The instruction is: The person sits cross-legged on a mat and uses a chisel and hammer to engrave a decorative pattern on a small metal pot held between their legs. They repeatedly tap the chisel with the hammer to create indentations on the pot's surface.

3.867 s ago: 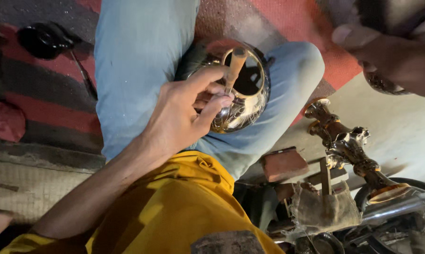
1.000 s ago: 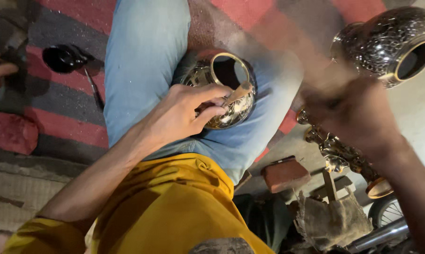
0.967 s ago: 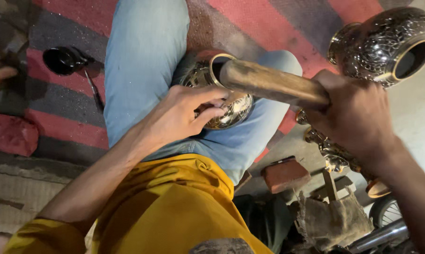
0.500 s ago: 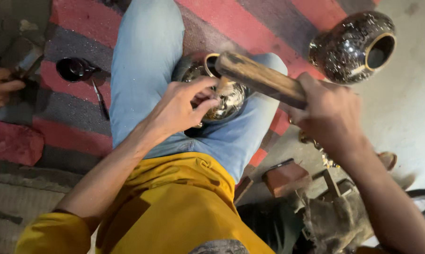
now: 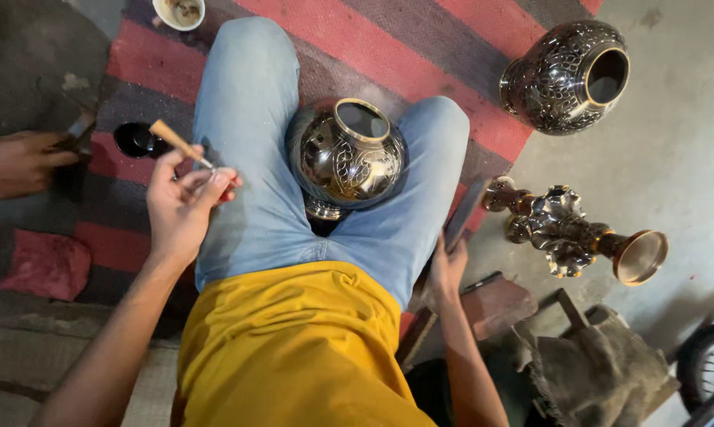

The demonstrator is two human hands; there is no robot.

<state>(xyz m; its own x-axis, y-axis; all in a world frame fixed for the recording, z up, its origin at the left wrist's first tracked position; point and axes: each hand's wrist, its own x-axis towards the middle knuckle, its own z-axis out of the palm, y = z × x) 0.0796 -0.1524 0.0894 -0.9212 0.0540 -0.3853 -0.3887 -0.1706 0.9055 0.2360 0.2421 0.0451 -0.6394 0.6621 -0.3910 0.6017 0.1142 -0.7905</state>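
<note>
Mid-job on engraving, I'd judge, in a pause between cuts. The vase (image 5: pixel 346 154) sits wedged between the knees on the lap, mouth up and tilted away, with neither hand touching it. Left hand (image 5: pixel 181 207) is raised over the left thigh, fingers pinched round a small wooden-handled tool (image 5: pixel 180 143), handle pointing up-left, tip hidden in the grip. Right hand (image 5: pixel 447 269) is down beside the right thigh, fingers closed on a dark flat bar (image 5: pixel 464 213) that angles up along the leg. Next move likely calls for steadying the vase before the tool tip goes back on its patterned wall; the round body would roll if only the knees hold it. Second vase (image 5: pixel 566 75) lies on its side on the striped mat (image 5: pixel 420 47), well apart; a brass stand (image 5: pixel 574 233) lies on the floor to the right. Another person's hand (image 5: pixel 17 162) works at far left.
</note>
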